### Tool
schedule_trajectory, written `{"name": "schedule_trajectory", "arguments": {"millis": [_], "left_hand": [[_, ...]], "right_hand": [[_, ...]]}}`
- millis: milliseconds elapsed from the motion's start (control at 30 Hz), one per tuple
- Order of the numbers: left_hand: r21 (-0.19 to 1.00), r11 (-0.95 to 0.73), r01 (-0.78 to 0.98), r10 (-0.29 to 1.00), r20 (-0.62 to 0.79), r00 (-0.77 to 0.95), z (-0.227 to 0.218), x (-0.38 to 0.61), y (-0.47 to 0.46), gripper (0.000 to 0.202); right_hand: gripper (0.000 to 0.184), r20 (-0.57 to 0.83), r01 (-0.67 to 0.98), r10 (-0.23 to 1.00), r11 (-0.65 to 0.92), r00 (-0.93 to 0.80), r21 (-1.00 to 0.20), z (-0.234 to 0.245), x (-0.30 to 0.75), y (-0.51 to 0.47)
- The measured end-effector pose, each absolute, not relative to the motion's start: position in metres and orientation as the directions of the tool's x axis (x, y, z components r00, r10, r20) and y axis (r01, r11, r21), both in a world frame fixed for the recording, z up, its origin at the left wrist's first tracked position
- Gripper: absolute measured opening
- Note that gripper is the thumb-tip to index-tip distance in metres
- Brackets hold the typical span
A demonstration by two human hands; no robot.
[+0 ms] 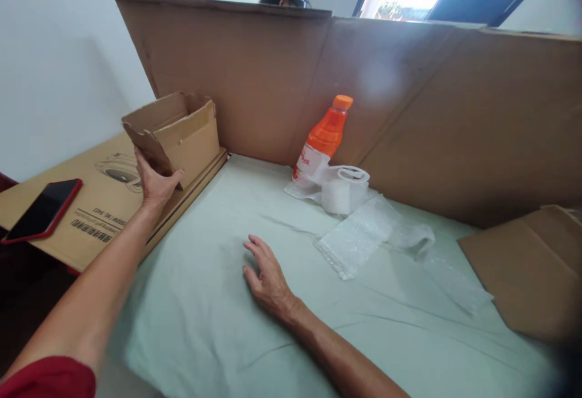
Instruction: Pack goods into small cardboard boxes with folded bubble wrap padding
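Red sleeve (52,378) is showing at the lower left, its left hand (157,184) grasping the near end of an open carton (193,146) that is sitting on a flat printed box (93,195), upper left. Right hand (271,279), released, fingers loosely parted, is extending over green cloth (213,319) near centre, contact unclear. Orange bottle (324,137), upper centre-right, is tilting before a cardboard panel (400,155), bubble wrap (359,237) partly hiding its base.
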State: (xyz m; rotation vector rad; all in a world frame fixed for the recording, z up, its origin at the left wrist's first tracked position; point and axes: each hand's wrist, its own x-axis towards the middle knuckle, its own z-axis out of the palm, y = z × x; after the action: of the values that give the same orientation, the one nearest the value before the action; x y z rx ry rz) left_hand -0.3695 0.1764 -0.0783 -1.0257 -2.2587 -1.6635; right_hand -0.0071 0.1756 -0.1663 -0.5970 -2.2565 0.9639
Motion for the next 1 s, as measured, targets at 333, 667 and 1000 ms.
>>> {"name": "schedule_trajectory", "arguments": {"millis": [333,667,1000], "left_hand": [[0.759,0.307,0.575,0.466,0.407,-0.786,-0.071,-0.345,0.201,0.116],[0.356,-0.054,0.933,0.975,0.219,-0.027,-0.170,-0.141,0.123,0.056],[0.254,-0.439,0.862,0.867,0.370,0.333,-0.173,-0.004,0.063,0.050]], "right_hand": [[0.041,0.331,0.181,0.649,0.591,-0.685,-0.786,-0.154,-0.016,0.169],[0.026,0.327,0.544,0.691,0.715,-0.645,-0.439,-0.084,0.136,0.209],[0.051,0.426,0.982,0.891,-0.188,0.158,0.029,0.035,0.397,0.290]]}}
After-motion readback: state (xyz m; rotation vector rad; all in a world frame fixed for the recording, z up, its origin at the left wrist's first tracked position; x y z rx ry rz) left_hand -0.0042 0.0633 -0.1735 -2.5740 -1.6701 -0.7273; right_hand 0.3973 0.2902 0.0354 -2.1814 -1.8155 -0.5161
